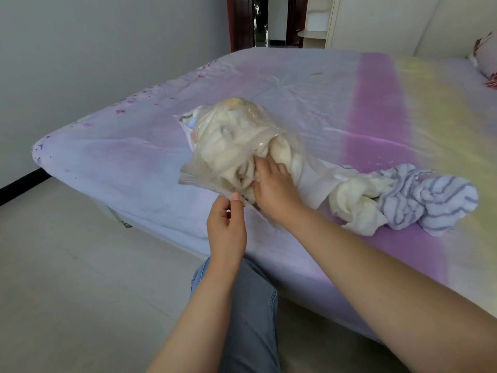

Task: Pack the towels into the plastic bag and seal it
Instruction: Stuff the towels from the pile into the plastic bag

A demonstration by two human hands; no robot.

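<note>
A clear plastic bag (pixel 215 135) lies on the bed, stuffed with cream towels (pixel 228 146). My left hand (pixel 227 227) pinches the bag's open edge near the bed's front side. My right hand (pixel 271 184) is pushed into the bag's mouth, its fingers pressing on a cream towel there. Part of that towel trails out of the bag to the right. Further right lie a crumpled cream towel (pixel 355 203) and a white towel with blue-grey stripes (pixel 430 197), both outside the bag.
The bed (pixel 121 157) has a lilac, purple and yellow sheet; its near edge runs diagonally by my knee (pixel 250 292). A pillow (pixel 486 60) sits at the far right. Tiled floor lies to the left, and a doorway is at the back.
</note>
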